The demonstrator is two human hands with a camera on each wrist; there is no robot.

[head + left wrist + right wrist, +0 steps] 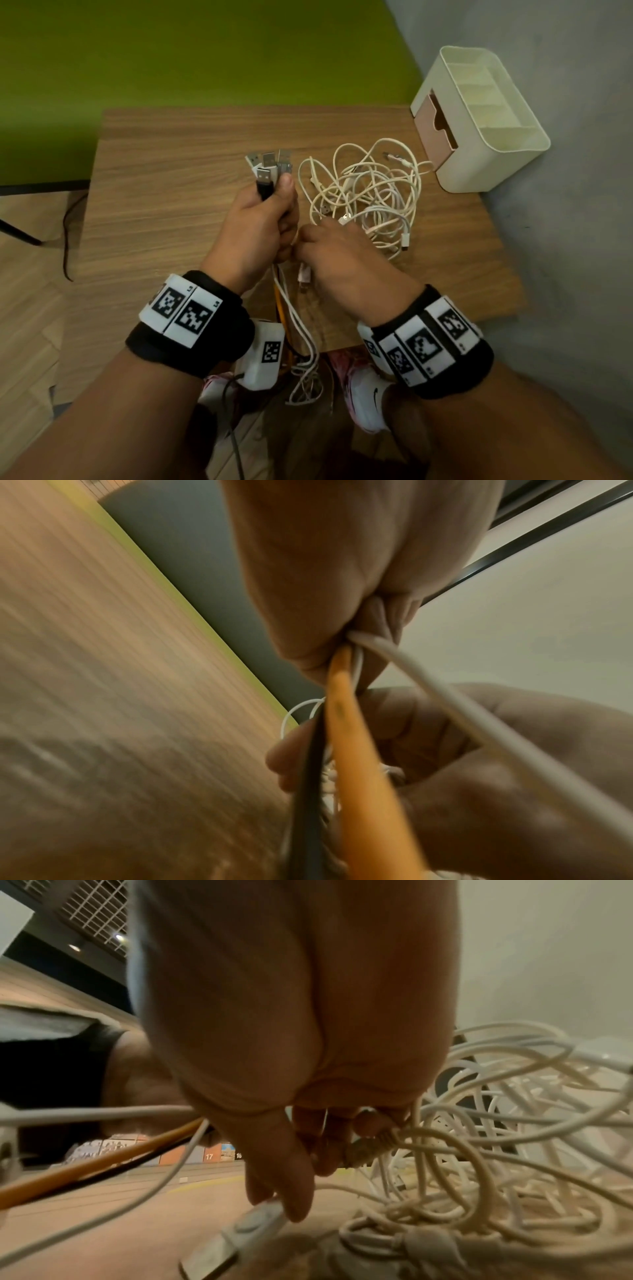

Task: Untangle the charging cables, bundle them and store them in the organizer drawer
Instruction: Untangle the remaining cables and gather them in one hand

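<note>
My left hand grips a bundle of cables upright in a fist, several USB plugs sticking out above the thumb. In the left wrist view an orange cable, a black cable and a white cable run out below the fist. They hang over the table's near edge. My right hand reaches into the tangle of white cables beside it. In the right wrist view its fingers pinch a white cable's plug, and the thumb touches another plug.
A cream organizer stands at the table's far right corner by the grey wall, its pink drawer pulled partly out toward the tangle. The wooden table is bare on the left. A pinkish plug lies near the front edge.
</note>
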